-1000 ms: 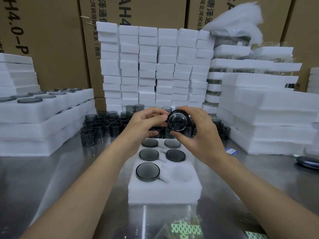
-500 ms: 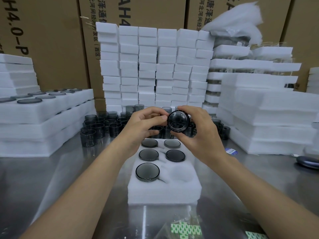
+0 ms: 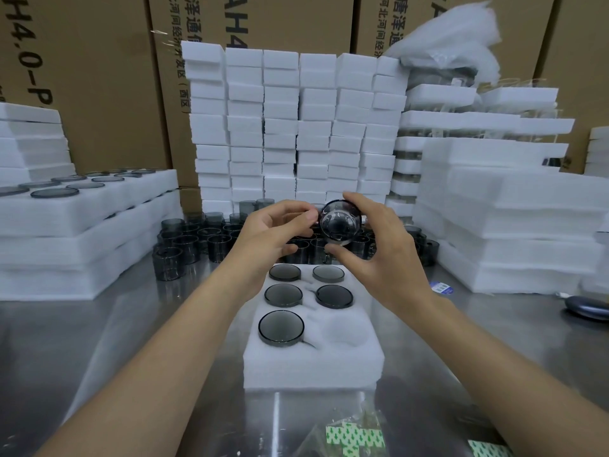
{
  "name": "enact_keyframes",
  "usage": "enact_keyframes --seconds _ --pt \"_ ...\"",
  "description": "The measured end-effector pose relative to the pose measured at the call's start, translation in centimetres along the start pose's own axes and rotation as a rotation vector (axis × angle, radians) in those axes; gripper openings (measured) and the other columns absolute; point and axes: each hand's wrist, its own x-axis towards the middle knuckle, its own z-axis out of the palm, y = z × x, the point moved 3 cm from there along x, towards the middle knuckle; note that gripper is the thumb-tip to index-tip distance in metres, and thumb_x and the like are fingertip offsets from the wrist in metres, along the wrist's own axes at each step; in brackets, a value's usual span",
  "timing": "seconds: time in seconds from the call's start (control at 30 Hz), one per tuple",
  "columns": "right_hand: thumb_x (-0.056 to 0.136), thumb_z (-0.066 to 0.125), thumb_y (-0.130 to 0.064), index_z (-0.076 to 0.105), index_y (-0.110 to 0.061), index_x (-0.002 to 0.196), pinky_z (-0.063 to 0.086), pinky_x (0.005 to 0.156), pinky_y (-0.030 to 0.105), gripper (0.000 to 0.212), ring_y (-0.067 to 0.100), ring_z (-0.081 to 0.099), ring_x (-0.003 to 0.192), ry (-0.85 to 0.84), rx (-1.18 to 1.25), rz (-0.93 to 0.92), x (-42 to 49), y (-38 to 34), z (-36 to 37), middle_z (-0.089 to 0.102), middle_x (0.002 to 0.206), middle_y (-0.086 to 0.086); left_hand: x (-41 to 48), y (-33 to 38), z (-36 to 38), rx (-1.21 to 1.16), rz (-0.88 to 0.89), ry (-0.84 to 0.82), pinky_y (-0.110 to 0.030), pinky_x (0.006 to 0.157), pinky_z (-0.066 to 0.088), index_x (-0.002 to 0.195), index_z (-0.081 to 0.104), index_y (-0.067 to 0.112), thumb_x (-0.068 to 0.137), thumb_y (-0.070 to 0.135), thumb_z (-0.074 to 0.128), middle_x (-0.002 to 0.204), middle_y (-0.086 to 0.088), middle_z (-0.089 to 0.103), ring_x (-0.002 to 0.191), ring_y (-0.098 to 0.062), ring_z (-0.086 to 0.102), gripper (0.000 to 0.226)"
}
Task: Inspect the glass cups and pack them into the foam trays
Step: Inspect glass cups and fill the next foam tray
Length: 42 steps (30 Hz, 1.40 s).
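glass cup is held in the air between both hands, above the far end of the foam tray, with its round end turned toward the camera. it is pinched by the right hand, fingers over the top edge and thumb under the bottom edge, while the left hand touches its left side with thumb and fingertips curled in. the grip is judged to be an inspection hold, and little of the smooth wall is covered by skin.

five pockets of the tray below the hands are seen filled with packed cups; one empty pocket is left at the near right, under the right wrist.

several risks are judged from here. a slip could be caused by turning the cup on fingertip contact alone, and the cup would fall onto the glass already seated beneath it, where chipping of both pieces could follow. the loose cups crowded just beyond the hands could be knocked together if the wrists are swept forward. when the cup is lowered, a tilted entry into the pocket could tear the foam rim or leave the cup seated proud. a fine flaw could be missed because of reflections on the dark glass.
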Motion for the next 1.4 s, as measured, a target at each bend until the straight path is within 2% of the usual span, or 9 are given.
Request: enact_keyframes --seconds 0.07,0.17,0.33,0.57,0.77,0.97,1.13,1.27,1.4 --pt "0.087 0.085 -0.041 0.046 -0.034 0.153 0.039 0.106 0.011 0.077 -0.002 0.057 0.122 -0.032 0.063 0.076 -0.1 0.1 0.2 0.057 0.133 -0.030 0.0 -0.3 -0.2 0.034 0.003 0.079 -0.030 0.084 0.049 0.105 0.082 0.033 0.089 0.051 0.080 0.106 0.011 0.080 0.089 -0.001 0.073 0.024" --pt "0.086 0.085 -0.046 0.045 -0.037 0.154 0.044 0.107 0.017 0.079 0.001 0.059 0.125 -0.120 0.143 0.159 -0.2 0.2 0.6 0.061 0.135 -0.023 0.1 -0.7 -0.3 0.063 -0.004 0.157 -0.028 0.079 0.048 0.103 0.082 0.029 0.096 0.047 0.076 0.094 0.011 0.080 0.078 0.001 0.070 0.020" --pt "0.088 0.086 -0.029 0.057 -0.027 0.147 0.050 0.106 0.033 0.065 0.005 0.063 0.120 -0.181 0.160 0.148 -0.2 -0.2 0.8 0.069 0.128 -0.016 0.3 -0.8 -0.6 0.047 -0.037 0.215 -0.031 0.081 0.050 0.092 0.083 0.020 0.097 0.043 0.077 0.075 0.009 0.073 0.066 -0.005 0.061 0.025" --pt "0.092 0.082 -0.032 0.060 -0.025 0.146 0.047 0.105 0.021 0.059 0.004 0.063 0.122 -0.199 0.213 0.230 -0.3 -0.6 0.5 0.070 0.129 -0.017 0.4 -1.0 -0.7 0.063 -0.070 0.195 -0.028 0.076 0.050 0.086 0.081 0.024 0.099 0.045 0.074 0.072 0.009 0.073 0.065 -0.004 0.062 0.027" --pt "0.097 0.077 -0.027 0.074 -0.023 0.121 0.057 0.100 0.038 0.024 0.013 0.074 0.107 -0.242 0.572 0.471 -0.2 -1.0 1.1 0.080 0.107 -0.003 0.4 -1.4 -0.5 0.070 -0.174 0.202 -0.027 0.070 0.048 0.099 0.080 0.018 0.102 0.048 0.068 0.072 0.002 0.074 0.062 -0.005 0.063 0.032" --pt "0.103 0.066 -0.041 0.078 -0.027 0.099 0.057 0.096 0.045 0.019 0.016 0.076 0.097 -0.293 0.594 0.608 -0.3 -1.0 1.4 0.081 0.100 0.001 0.5 -1.5 -0.4 0.095 -0.204 0.210 -0.029 0.071 0.047 0.103 0.080 0.013 0.102 0.052 0.065 0.069 0.002 0.072 0.061 -0.007 0.062 0.041" --pt "0.096 0.075 -0.031 0.077 -0.021 0.114 0.057 0.099 0.045 0.021 0.017 0.075 0.104 -0.242 0.622 0.606 -0.2 -0.8 1.4 0.081 0.105 0.000 0.3 -1.5 -0.2 0.188 -0.170 0.171 -0.029 0.073 0.050 0.096 0.077 0.023 0.104 0.047 0.064 0.087 0.006 0.078 0.080 -0.009 0.070 0.029" --pt "0.084 0.073 -0.033 0.072 -0.034 0.118 0.057 0.097 0.034 0.034 0.007 0.071 0.105 -0.146 0.440 0.483 -0.3 -0.8 0.9 0.077 0.106 -0.014 0.2 -1.1 0.2 0.180 -0.113 0.125 -0.036 0.089 0.055 0.116 0.076 0.034 0.106 0.048 0.060 0.113 0.009 0.077 0.107 -0.013 0.072 0.024" --pt "0.086 0.071 -0.031 0.064 -0.029 0.139 0.048 0.106 0.029 0.054 0.004 0.060 0.120 -0.076 0.154 0.304 -0.3 -0.6 0.4 0.066 0.124 -0.018 -0.2 -0.7 0.8 0.234 -0.095 0.027 -0.034 0.086 0.054 0.113 0.079 0.036 0.105 0.058 0.056 0.112 0.015 0.079 0.102 -0.005 0.074 0.033"
